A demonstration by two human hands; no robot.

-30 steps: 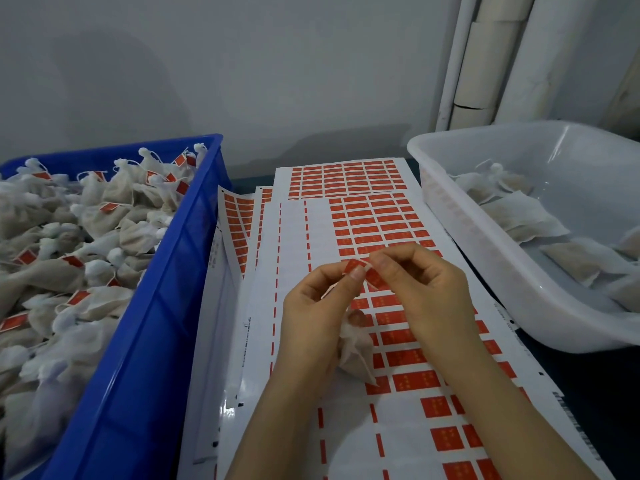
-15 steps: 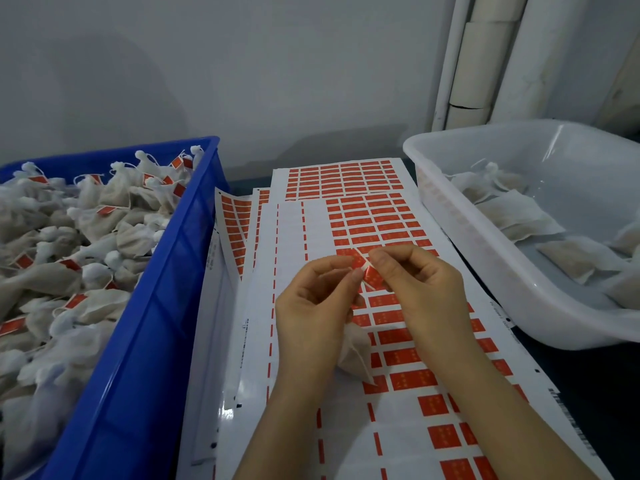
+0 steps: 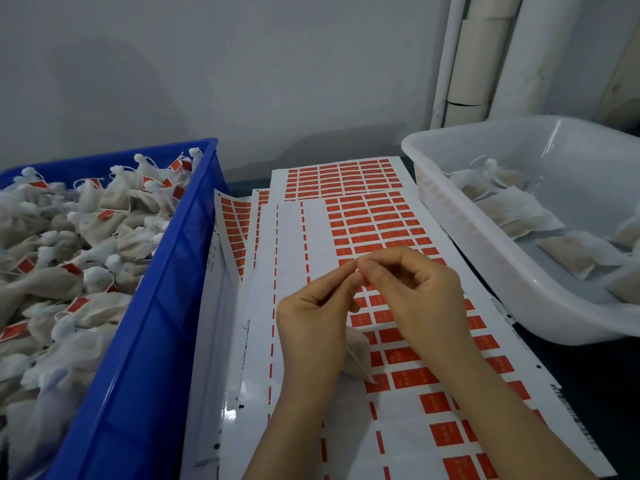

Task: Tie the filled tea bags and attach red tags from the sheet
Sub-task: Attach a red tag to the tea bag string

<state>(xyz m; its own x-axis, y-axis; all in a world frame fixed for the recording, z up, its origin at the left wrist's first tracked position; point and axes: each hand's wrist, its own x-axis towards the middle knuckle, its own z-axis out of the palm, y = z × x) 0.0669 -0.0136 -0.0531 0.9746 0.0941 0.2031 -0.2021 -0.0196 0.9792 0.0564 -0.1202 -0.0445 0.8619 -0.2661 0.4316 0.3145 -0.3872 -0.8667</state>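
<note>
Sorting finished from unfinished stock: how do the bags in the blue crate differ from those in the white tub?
Bags in the blue crate are bunched and tied at the neck with red tags, heaped nearly to the rim. Bags in the white tub lie flat, mostly untied, untagged and few. Both hold pale filled pouches.

left hand (image 3: 311, 317) and right hand (image 3: 415, 292) pinching together, tea bag (image 3: 356, 355) beneath

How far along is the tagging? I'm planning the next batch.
Done: the blue crate is heaped with tied, tagged bags. In hand: both hands pinch at one tea bag. Left: untied bags in the white tub; the sheet still holds many tags.
</note>
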